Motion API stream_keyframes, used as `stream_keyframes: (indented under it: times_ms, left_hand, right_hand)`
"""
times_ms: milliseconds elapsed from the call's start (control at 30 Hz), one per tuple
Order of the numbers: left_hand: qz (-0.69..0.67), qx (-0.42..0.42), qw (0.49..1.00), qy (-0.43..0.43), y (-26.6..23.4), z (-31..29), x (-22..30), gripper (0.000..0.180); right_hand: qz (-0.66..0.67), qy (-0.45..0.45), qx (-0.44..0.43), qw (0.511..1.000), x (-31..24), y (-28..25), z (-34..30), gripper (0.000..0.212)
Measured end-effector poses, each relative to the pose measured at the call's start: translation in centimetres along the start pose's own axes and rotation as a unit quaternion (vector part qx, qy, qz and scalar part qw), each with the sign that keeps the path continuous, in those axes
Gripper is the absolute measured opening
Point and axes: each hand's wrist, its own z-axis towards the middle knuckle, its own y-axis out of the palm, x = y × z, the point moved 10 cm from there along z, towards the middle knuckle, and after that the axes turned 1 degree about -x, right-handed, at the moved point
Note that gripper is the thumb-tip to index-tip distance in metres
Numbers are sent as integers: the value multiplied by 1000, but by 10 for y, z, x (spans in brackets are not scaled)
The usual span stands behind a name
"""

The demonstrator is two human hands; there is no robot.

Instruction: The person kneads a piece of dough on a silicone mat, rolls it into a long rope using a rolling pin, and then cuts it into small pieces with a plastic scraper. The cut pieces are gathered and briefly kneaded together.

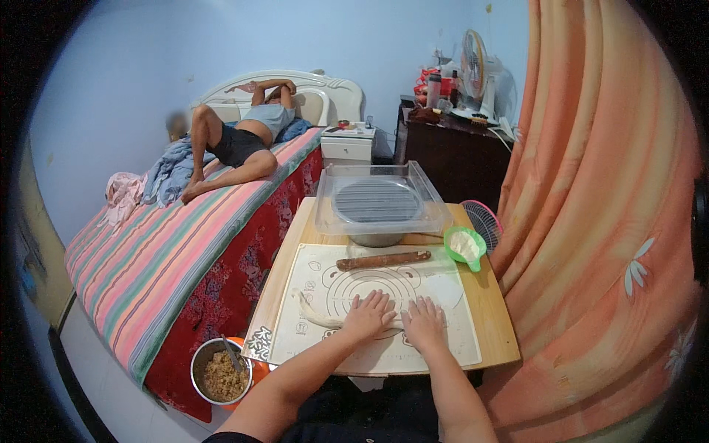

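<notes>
A long pale rope of dough [314, 317] lies on the printed white kneading mat [458, 343], its left end curving up and away. My left hand [369, 315] presses flat on the rope, fingers spread. Just beside it, my right hand [423, 323] also lies flat, over the rope's right part, which it mostly hides. Both palms face down and grip nothing. Beyond the hands, a brown wooden rolling pin [384, 260] rests crosswise on the mat. A green scoop-shaped bowl [465, 247] of white flour stands at the table's right edge.
A clear plastic bin [436, 210] sits over a round metal pan at the table's far end. A metal bowl of brownish filling [224, 376] with a spoon stands low at the left. A person [251, 133] lies on the striped bed [177, 244]. An orange curtain [591, 244] hangs close at right.
</notes>
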Motion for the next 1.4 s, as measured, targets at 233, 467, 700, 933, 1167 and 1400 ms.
stream_keyframes:
  times_ms: [233, 467, 700, 933, 1167, 1400]
  left_hand:
    - [-2, 5, 991, 135, -3, -77, 39, 59]
    - [14, -26, 998, 50, 2, -19, 10, 58]
    - [3, -9, 996, 92, 5, -32, 10, 56]
    - [-72, -17, 990, 119, -17, -72, 36, 59]
    - [-237, -30, 966, 95, -18, -41, 54, 42]
    - [-114, -53, 981, 147, -12, -48, 21, 30]
  right_hand:
    - [-30, -120, -10, 992, -7, 6, -91, 57]
    - [36, -34, -34, 998, 1, 5, -34, 57]
    - [17, -76, 10, 997, 4, 6, -32, 55]
    - [99, -95, -37, 990, 10, -12, -72, 36]
    - [104, -64, -83, 989, -11, -51, -58, 29]
    - [82, -108, -212, 968, 38, -19, -48, 35]
